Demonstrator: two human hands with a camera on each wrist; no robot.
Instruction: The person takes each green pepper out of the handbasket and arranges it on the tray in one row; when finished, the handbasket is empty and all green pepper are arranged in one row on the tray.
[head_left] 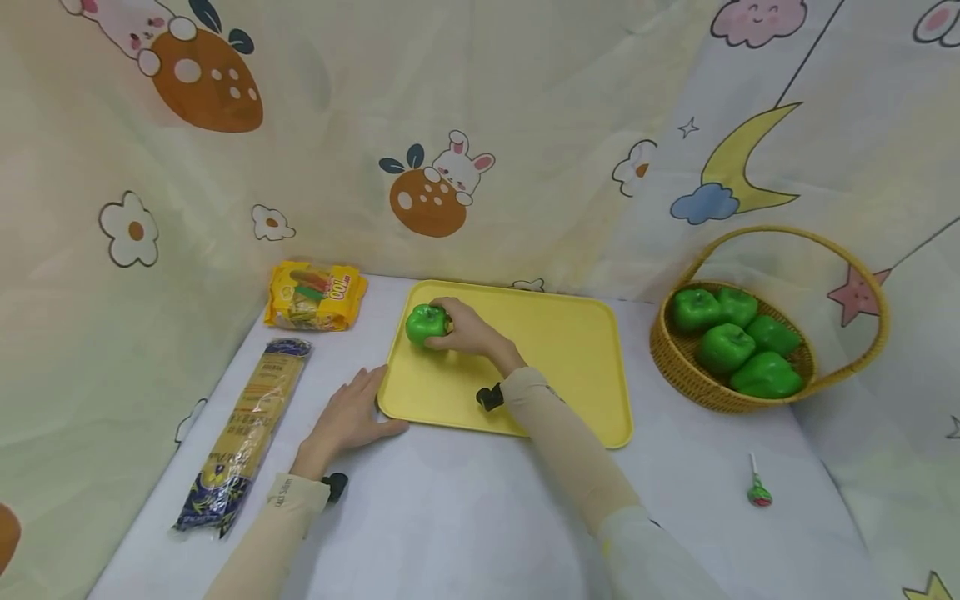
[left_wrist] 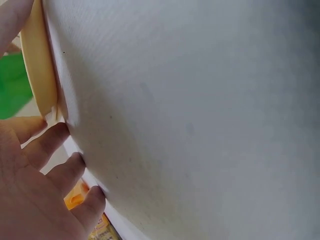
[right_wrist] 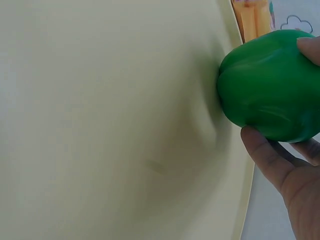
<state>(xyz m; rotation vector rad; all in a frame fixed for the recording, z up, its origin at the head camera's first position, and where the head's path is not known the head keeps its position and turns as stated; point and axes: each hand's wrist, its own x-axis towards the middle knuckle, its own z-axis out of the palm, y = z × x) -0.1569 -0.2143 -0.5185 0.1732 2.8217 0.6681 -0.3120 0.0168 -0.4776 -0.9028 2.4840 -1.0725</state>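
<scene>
My right hand (head_left: 471,327) grips a green bell pepper (head_left: 426,324) over the left part of a yellow tray (head_left: 555,342). In the right wrist view the thumb and fingers curl round the glossy pepper (right_wrist: 270,85), close over the tray's surface. At the tray's front left corner lies my left hand (head_left: 351,417), fingers spread on the white table, thumb along the front edge. The left wrist view shows those fingers (left_wrist: 60,170) extended, with fingertips on the tabletop beside the tray's rim (left_wrist: 39,55).
A wicker basket (head_left: 693,379) with several green peppers stands at the right, its handle raised. A lollipop (head_left: 759,492) lies in front of it. Left of the tray are a yellow packet (head_left: 315,297) and a long pasta packet (head_left: 243,433). A patterned cloth (head_left: 525,167) hangs behind.
</scene>
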